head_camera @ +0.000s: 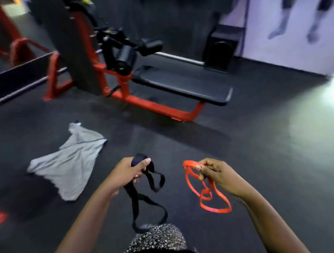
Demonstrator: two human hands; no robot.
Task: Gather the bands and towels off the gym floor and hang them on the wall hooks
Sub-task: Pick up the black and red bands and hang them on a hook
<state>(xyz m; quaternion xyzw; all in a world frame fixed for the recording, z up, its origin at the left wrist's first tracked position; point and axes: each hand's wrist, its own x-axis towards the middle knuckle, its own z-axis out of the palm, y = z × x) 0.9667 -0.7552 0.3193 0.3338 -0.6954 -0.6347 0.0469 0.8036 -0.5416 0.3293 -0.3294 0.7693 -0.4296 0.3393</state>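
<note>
My left hand (130, 171) is closed around a black band (146, 200) whose loops hang down in front of me. My right hand (215, 171) grips a thin orange band (206, 197), which dangles in several loops below the fingers. A grey towel (71, 160) lies crumpled on the dark floor to the left, a little beyond my left hand. No wall hooks are in view.
A red-framed weight bench (179, 85) with a black pad stands straight ahead. Its upright and black rollers (123, 55) rise at the upper middle. A white wall with a figure poster (292, 23) is at the right, and a black speaker box (219, 50) beside it.
</note>
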